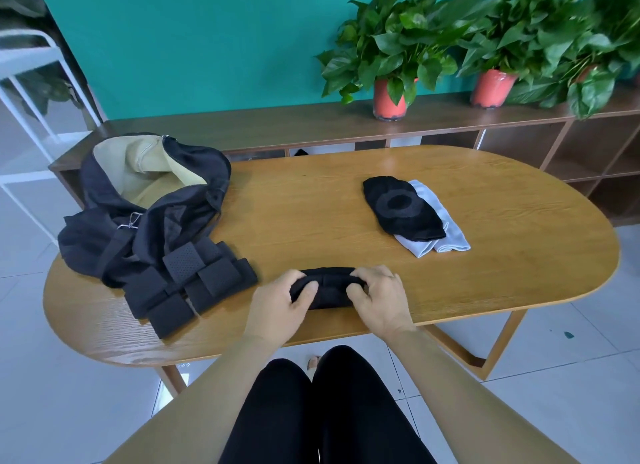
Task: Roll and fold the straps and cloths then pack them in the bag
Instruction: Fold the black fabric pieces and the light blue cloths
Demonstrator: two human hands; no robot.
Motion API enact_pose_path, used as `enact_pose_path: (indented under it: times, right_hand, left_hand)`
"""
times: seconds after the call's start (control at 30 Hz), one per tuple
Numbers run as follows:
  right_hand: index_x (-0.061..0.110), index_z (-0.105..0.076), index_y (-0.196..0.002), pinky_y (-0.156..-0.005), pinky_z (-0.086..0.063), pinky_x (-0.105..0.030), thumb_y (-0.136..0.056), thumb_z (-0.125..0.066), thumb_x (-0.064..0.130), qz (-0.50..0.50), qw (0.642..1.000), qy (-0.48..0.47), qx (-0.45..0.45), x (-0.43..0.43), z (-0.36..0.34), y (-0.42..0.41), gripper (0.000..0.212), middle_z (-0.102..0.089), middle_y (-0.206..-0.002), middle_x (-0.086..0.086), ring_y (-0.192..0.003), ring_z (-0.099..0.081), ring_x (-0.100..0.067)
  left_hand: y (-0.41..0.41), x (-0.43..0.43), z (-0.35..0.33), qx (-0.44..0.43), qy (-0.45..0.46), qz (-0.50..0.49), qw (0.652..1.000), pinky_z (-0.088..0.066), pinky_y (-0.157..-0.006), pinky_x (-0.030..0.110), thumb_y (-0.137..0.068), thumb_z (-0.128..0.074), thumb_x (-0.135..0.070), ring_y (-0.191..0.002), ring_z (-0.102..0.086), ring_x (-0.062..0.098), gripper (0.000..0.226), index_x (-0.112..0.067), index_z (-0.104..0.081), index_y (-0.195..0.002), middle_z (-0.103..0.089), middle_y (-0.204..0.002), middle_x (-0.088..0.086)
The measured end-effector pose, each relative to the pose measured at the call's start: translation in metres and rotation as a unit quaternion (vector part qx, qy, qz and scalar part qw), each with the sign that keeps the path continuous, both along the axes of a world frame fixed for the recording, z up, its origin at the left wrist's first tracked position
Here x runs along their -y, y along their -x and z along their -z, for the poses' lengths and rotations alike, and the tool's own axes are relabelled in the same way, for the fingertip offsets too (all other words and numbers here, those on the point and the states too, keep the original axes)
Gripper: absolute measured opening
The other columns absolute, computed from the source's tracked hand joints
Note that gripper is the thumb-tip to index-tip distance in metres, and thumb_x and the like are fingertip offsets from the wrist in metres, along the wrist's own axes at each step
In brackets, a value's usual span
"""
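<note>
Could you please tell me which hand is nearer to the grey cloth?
Right. The right hand holds the right end of the black roll, toward the person and left of the grey cloth; the left hand holds the roll's left end, farther away.

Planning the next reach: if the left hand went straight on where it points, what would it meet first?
The left hand grips the black roll; beyond it lies bare table, then probably the black pad on the grey cloth, though depth is unclear.

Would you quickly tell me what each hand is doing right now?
The left hand is closed, gripping one end of the rolled black cloth.
The right hand is closed, gripping the same cloth's other end.
</note>
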State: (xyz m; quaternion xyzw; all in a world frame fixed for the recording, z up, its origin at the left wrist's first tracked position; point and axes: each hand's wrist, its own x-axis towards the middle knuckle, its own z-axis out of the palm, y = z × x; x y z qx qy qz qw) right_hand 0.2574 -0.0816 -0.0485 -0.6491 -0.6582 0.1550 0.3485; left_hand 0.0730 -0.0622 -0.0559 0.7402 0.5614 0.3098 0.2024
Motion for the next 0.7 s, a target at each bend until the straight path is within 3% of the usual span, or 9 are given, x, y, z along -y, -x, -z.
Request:
enact_pose_path:
  times: [0.07, 0.2, 0.37, 0.53, 0.6, 0.7]
  right_hand:
    - [0.017, -0.064, -0.081, -0.085, -0.041, -0.036, -0.087, -0.053, 0.022, 0.028, 0.999, 0.014, -0.035, -0.007, -0.001, 0.002, 0.014, -0.050, -0.067, 0.009, -0.080, -0.046, -0.014]
    - [0.023, -0.047, -0.062, -0.077, -0.048, -0.046, -0.087, -0.053, 0.031, 0.096, 0.992, 0.050, -0.064, -0.019, 0.008, 0.005, 0.027, -0.052, -0.060, 0.004, -0.073, -0.054, -0.020]
    - [0.023, -0.053, -0.071, -0.079, -0.040, -0.035, -0.092, -0.052, 0.036, 0.138, 0.989, 0.038, -0.037, -0.032, 0.017, 0.012, 0.025, -0.055, -0.063, 0.006, -0.076, -0.052, -0.018]
    - [0.018, -0.061, -0.081, -0.073, -0.028, -0.030, -0.093, -0.051, 0.040, 0.162, 0.984, 0.029, 0.067, -0.034, 0.021, 0.011, 0.027, -0.060, -0.073, 0.004, -0.085, -0.046, -0.015]
    - [0.018, -0.061, -0.081, -0.073, -0.027, -0.029, -0.092, -0.052, 0.041, 0.169, 0.982, 0.032, 0.076, -0.035, 0.022, 0.012, 0.027, -0.056, -0.071, 0.006, -0.084, -0.044, -0.014]
    - [0.020, -0.061, -0.081, -0.074, -0.026, -0.029, -0.092, -0.052, 0.042, 0.179, 0.979, 0.037, 0.092, -0.035, 0.021, 0.011, 0.026, -0.053, -0.069, 0.007, -0.082, -0.039, -0.012]
  left_hand:
    - [-0.002, -0.007, -0.001, -0.023, 0.006, -0.031, 0.999, -0.047, -0.072, 0.033, -0.093, -0.049, -0.047, -0.070, -0.059, 0.012, 0.025, -0.025, -0.059, -0.091, -0.060, -0.067, -0.010]
    - [-0.009, -0.021, -0.005, -0.067, 0.022, -0.078, 0.995, -0.045, -0.075, 0.038, -0.093, -0.045, -0.053, -0.068, -0.057, 0.018, 0.034, -0.020, -0.054, -0.087, -0.056, -0.064, -0.007]
    - [-0.016, -0.030, -0.006, -0.123, 0.043, -0.127, 0.983, -0.035, -0.061, 0.032, -0.094, -0.044, -0.053, -0.057, -0.048, 0.022, 0.045, -0.019, -0.034, -0.067, -0.045, -0.057, -0.004]
    - [-0.022, -0.035, -0.007, -0.177, 0.043, -0.155, 0.971, -0.032, -0.064, 0.033, -0.097, -0.042, -0.046, -0.049, -0.039, 0.014, 0.044, -0.020, -0.029, -0.064, -0.044, -0.054, -0.004]
    - [-0.024, -0.034, -0.004, -0.196, 0.029, -0.169, 0.965, -0.032, -0.065, 0.032, -0.097, -0.041, -0.044, -0.050, -0.040, 0.014, 0.039, -0.019, -0.034, -0.067, -0.044, -0.054, -0.006]
    - [-0.026, -0.034, -0.001, -0.221, 0.015, -0.179, 0.958, -0.035, -0.065, 0.031, -0.098, -0.038, -0.040, -0.057, -0.047, 0.017, 0.026, -0.017, -0.048, -0.091, -0.047, -0.057, -0.007]
